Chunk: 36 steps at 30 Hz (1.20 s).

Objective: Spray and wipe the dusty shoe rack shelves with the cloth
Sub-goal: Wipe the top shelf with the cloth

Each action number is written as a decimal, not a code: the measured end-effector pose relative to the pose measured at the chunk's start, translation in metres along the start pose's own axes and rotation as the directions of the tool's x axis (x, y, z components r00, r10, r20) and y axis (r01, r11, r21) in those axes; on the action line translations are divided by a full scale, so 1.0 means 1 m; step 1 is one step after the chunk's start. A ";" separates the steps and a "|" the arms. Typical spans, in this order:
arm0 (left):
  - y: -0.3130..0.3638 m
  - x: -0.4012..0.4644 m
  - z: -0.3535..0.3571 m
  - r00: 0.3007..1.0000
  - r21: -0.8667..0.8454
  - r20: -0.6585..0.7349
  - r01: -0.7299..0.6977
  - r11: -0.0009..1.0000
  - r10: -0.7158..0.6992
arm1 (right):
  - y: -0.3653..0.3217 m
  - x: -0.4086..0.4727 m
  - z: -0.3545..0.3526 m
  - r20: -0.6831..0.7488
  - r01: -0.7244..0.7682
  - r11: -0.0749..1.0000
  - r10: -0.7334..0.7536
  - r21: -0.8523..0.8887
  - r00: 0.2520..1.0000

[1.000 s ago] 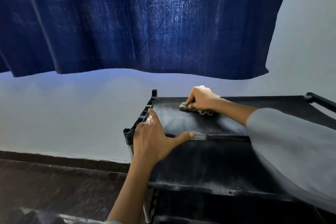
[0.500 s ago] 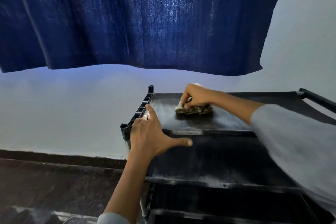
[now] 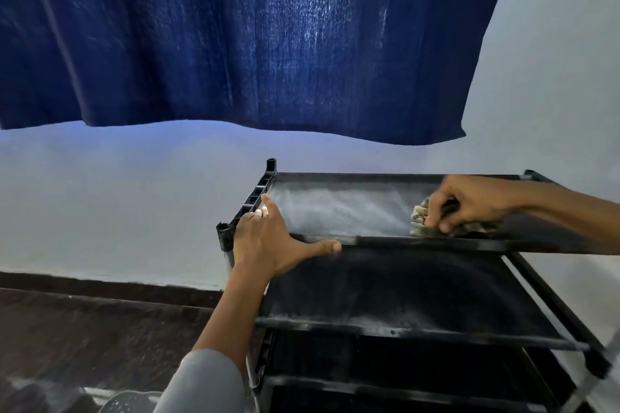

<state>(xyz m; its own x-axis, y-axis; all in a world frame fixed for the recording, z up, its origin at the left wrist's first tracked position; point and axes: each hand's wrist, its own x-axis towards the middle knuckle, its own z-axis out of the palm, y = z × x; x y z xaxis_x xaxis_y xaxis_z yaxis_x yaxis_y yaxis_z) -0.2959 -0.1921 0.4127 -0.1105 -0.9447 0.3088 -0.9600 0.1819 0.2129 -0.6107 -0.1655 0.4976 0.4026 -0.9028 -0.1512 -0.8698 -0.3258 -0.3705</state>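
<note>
- Half a second ago the right hand (image 3: 469, 203) held the cloth (image 3: 423, 219) near the left end of the top shelf (image 3: 339, 208), close to the left hand's fingertips; now hand and cloth have swept across to the shelf's right part, well apart from the left hand (image 3: 268, 241).
- The fingers of the right hand curl down over the bunched, greyish cloth, gripping it and pressing it onto the shelf near the front rail; most of the cloth lies under and behind those fingers, with a crumpled end sticking out to their left.
- The left hand has barely shifted: it lies spread flat at the shelf's left front corner, fingers straight and relaxed, gripping nothing, thumb stretched along the front rail, fingertips near the side frame of the shoe rack (image 3: 248, 201).
- Between the two hands the shelf shows a pale streaky band, either dust or wet sheen; I cannot tell which.
- Judgement: one pass across the top shelf is under way, and that band suggests more strokes are needed.
- The lower shelf (image 3: 402, 292), below the left thumb, shows pale dusty patches and looks not yet wiped.
- No spray bottle is in view.
- No brand, label or readable writing appears anywhere.
</note>
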 end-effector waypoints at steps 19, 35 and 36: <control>-0.005 0.001 0.007 0.986 0.138 -0.146 -0.067 0.988 0.087 | -0.014 0.063 0.021 -0.080 0.090 0.987 -0.102 -0.136 0.992; 0.007 -0.005 0.000 0.999 0.030 -0.052 -0.005 1.000 0.007 | -0.114 0.121 0.067 -0.189 0.142 0.989 -0.147 -0.042 0.971; 0.007 -0.005 0.000 0.999 0.016 -0.042 -0.001 1.000 0.001 | -0.110 0.118 0.067 -0.176 0.131 0.990 -0.139 -0.055 0.975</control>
<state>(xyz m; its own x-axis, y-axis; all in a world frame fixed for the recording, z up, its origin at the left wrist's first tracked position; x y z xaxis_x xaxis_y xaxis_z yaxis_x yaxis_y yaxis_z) -0.3018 -0.1858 0.4129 -0.1010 -0.9321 0.3479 -0.9638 0.1784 0.1981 -0.4485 -0.2178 0.4594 0.4630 -0.8840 0.0653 -0.8240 -0.4564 -0.3358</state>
